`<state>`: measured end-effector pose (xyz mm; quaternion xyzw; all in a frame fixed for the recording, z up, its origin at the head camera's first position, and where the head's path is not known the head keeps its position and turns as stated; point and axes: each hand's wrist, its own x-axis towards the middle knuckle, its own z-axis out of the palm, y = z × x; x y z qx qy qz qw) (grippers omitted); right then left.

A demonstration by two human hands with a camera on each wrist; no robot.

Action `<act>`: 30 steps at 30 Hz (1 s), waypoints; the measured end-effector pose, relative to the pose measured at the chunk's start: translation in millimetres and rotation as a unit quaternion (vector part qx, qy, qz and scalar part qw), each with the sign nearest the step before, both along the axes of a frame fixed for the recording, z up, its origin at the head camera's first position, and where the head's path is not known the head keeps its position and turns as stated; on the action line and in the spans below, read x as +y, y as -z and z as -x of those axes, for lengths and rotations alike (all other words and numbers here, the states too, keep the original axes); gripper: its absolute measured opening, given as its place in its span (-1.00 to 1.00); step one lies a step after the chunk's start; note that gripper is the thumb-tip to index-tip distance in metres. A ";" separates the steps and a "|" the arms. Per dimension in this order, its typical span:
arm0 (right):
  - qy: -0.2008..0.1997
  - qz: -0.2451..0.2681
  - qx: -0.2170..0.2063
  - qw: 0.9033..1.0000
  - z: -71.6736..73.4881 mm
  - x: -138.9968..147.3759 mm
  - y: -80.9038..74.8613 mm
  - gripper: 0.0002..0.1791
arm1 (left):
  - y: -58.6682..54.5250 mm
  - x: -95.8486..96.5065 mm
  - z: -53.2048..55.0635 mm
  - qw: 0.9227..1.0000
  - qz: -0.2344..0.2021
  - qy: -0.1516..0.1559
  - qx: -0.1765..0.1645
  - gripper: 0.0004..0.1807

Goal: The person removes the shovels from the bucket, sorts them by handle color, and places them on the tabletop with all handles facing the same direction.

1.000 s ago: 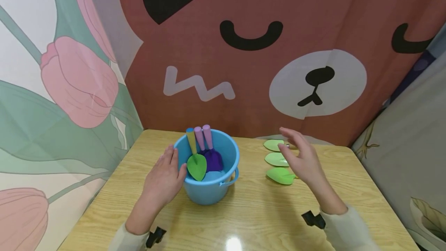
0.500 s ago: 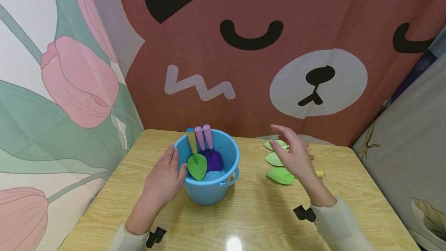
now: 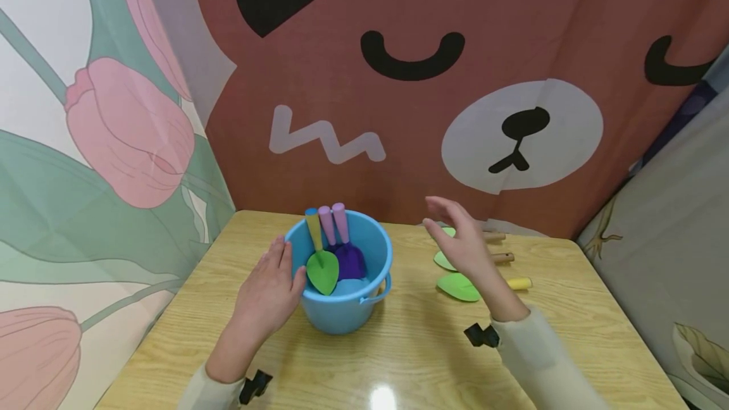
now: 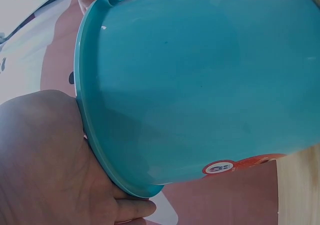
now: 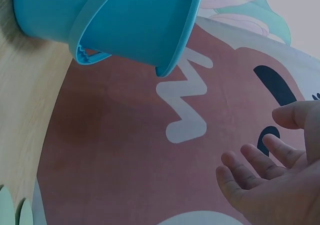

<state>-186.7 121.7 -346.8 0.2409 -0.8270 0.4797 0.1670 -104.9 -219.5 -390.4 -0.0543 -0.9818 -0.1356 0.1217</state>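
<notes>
A light blue bucket (image 3: pixel 337 316) stands on the table, a green trowel (image 3: pixel 323 272) with a yellow, blue-tipped handle leaning inside it. Behind that trowel are two lilac handles (image 3: pixel 340 223) and a purple shovel blade (image 3: pixel 352 260). My left hand (image 3: pixel 267 296) rests flat against the bucket's left rim, fingers straight; the left wrist view shows its palm at the rim. My right hand (image 3: pixel 464 242) is in the air right of the bucket, fingers loosely spread and holding nothing. Below and behind it lie a bright green trowel (image 3: pixel 457 286) and two pale green trowels (image 3: pixel 443 260), partly hidden.
The wooden table (image 3: pixel 410 347) ends at a brown bear-print curtain (image 3: pixel 410 144) at the back. A floral curtain (image 3: pixel 114 207) hangs at the left, and a grey one (image 3: pixel 672 220) closes off the right. The bucket's handle (image 3: pixel 376 296) hangs down at its right side.
My right hand has moved left from over the trowels toward the bucket, uncovering the trowels' handles. My left hand and the bucket have stayed in place.
</notes>
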 end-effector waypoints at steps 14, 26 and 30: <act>0.003 -0.016 0.008 1.000 11.2 -17.9 -5.9 -0.50 | -2.4 1.2 0.6 1.000 0.005 0.003 0.008 -0.27; -0.027 0.013 -0.022 0.999 23.8 -35.2 -6.6 -0.51 | -1.9 -0.1 0.5 1.000 0.007 0.005 0.005 -0.27; -0.032 0.017 -0.030 0.999 27.7 -40.1 -7.1 -0.52 | -1.9 -0.6 0.3 1.000 0.006 0.006 0.003 -0.27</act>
